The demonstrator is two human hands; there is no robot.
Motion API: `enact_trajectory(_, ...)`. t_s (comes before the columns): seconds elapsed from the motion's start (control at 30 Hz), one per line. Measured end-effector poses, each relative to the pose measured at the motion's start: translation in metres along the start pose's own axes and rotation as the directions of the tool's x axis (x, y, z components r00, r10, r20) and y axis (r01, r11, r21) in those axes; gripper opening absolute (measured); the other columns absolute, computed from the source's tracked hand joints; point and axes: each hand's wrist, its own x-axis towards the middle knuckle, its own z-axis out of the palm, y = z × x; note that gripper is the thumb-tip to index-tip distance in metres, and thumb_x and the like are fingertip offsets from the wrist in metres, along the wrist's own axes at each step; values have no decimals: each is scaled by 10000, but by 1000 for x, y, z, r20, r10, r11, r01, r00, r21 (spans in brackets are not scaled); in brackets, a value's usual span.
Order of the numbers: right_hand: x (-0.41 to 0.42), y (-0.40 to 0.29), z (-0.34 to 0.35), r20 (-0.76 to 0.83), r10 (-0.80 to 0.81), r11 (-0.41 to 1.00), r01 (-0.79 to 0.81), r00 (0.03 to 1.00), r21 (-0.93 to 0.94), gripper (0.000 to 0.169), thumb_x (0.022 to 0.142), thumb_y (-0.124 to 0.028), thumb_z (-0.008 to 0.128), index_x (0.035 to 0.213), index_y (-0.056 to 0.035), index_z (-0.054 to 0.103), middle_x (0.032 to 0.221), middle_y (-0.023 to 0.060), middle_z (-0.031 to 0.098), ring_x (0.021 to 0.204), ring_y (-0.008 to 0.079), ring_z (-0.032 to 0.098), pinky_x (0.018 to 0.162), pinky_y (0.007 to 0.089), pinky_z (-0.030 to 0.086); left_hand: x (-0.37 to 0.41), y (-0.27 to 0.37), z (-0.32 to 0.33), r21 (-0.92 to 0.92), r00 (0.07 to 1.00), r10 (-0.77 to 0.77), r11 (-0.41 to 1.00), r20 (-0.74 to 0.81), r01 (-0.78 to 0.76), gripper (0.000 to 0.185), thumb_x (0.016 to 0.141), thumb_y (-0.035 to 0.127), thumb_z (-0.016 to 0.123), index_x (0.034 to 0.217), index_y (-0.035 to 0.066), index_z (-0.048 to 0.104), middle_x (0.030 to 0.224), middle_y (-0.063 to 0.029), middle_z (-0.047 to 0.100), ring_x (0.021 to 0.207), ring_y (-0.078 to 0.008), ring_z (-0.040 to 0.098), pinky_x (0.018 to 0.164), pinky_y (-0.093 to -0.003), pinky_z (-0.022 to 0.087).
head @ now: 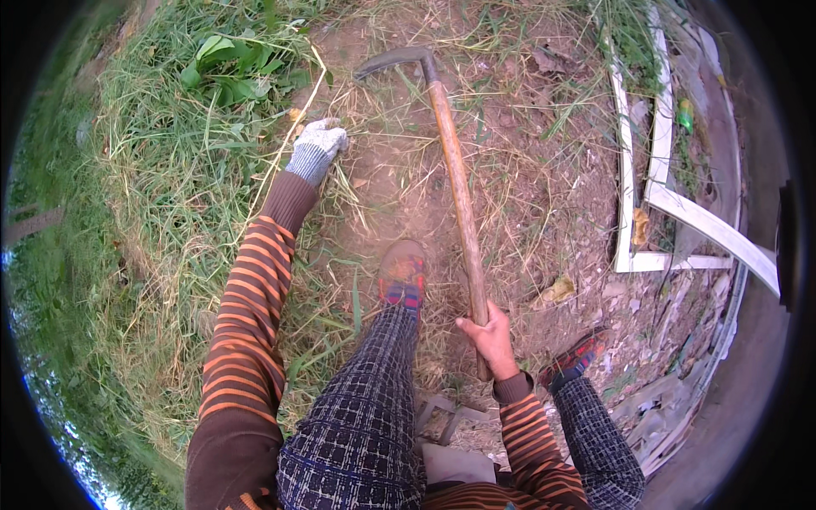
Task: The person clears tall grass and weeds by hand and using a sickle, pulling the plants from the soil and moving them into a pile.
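Observation:
My bare right hand (494,341) grips the lower end of a long wooden handle (458,172). At its far end a curved sickle blade (394,58) points left, just above or against the soil; which of the two I cannot tell. My left hand (320,143), in a grey-white knit glove, is low over cut grass (347,191) with its fingers curled. Some dry stalks show beside that glove, but whether it grips them is hidden. A pale bent stalk (290,131) runs past its left side.
Heaped grass (172,172) spreads on the left, with a broad-leaved green plant (233,70) on top. White frame pieces (625,178) lie at right, near a green bottle (685,116). My shoes (403,274) stand on bare soil. Flat debris (663,408) lies at lower right.

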Motion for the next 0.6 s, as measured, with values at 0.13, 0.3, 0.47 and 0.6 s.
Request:
enact_trajectory(0.13,-82,54,-23,-49,104,995,-104,993,14,269,707,-23,700,932,11,555,701,-22,500,654,72,449,588,242,420,-32,-24,3,-148,1000,11,989,17,-8,372,696,110,555,1057,51,620,841,-110,653,688,-153,591,614,-266,472)
enact_trajectory(0.3,-181,52,-65,-197,246,967,-253,949,-10,208,688,25,691,824,-9,538,665,-25,478,623,61,437,552,235,399,-147,-46,53,-68,603,77,997,794,-38,234,770,83,600,995,25,629,829,-50,661,716,-94,587,682,-263,488)
enact_trajectory(0.47,-194,39,-81,-335,288,955,-244,897,167,246,678,50,692,730,-49,472,590,-17,483,501,56,450,437,221,366,-185,-15,81,-115,307,384,766,871,-633,285,739,162,622,1019,111,637,975,-110,644,864,-220,621,780,-324,485)
enact_trajectory(0.6,-176,39,-83,-390,253,954,-162,885,252,250,694,38,695,763,-44,469,583,-7,488,468,67,467,396,223,368,-154,63,87,272,600,551,564,580,-780,392,729,264,609,1103,149,580,1105,-72,559,1003,-246,565,841,-397,458)
